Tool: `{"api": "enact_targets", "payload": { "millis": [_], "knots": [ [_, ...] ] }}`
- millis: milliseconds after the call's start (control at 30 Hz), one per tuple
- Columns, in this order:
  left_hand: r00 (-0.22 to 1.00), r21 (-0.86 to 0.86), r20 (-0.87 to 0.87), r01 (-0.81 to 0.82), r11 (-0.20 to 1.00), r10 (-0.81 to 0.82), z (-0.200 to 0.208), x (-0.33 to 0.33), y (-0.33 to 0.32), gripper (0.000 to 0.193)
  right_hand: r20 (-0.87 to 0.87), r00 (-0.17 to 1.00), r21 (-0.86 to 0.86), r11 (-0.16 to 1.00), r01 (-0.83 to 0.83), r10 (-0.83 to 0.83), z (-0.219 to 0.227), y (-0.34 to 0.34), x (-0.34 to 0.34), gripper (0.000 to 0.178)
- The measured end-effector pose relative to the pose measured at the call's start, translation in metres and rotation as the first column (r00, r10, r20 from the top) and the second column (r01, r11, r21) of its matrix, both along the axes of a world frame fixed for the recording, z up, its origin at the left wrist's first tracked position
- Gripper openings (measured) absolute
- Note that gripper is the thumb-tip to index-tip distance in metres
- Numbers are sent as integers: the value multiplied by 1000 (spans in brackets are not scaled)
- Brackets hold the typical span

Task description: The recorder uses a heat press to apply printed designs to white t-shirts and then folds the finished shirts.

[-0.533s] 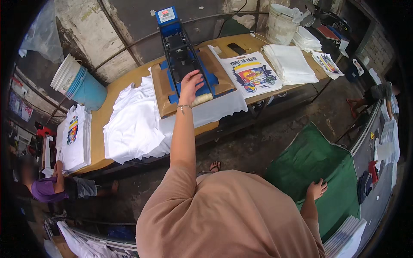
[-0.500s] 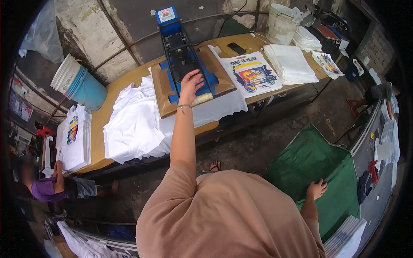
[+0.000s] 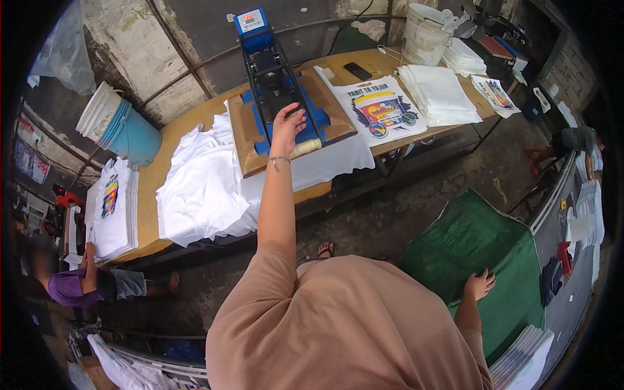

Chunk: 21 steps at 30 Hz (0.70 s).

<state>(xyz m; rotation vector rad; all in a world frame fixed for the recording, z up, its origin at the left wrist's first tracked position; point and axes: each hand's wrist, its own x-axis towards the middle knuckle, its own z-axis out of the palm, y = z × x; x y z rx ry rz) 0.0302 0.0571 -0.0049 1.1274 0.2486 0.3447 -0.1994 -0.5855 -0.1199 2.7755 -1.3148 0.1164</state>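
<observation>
A blue and black heat press (image 3: 270,81) stands on the table, pressed down on a brown sheet (image 3: 250,153) over a white shirt (image 3: 208,179). My left hand (image 3: 288,130) is at the front of the press, beside its cream-wrapped handle (image 3: 305,149). Its fingers are loosely bent and apart, with nothing seen in them. Whether the wrist rests on the handle I cannot tell. My right hand (image 3: 480,285) hangs at my side, fingers apart, in front of a green cloth (image 3: 478,244); contact is unclear. To the right of the press lie printed transfer sheets (image 3: 383,114) with a colourful design.
Stacked printed shirts (image 3: 117,208) lie at the table's left end, near blue and white buckets (image 3: 127,133). Folded white cloth (image 3: 439,97), a phone (image 3: 358,71) and a stained bucket (image 3: 426,39) are on the right. One person (image 3: 71,283) is at left, another (image 3: 575,143) at far right.
</observation>
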Motion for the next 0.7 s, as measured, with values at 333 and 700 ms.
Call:
{"api": "enact_targets", "payload": {
  "millis": [333, 700],
  "knots": [
    [999, -6, 5, -49, 999, 49, 3, -1, 0, 36, 11, 1000, -15, 1000, -6, 6, -4, -3, 0, 46],
    [997, -20, 65, -51, 998, 52, 0, -1, 2, 37, -2, 1000, -45, 999, -1, 1, -9, -6, 0, 47]
  ]
}}
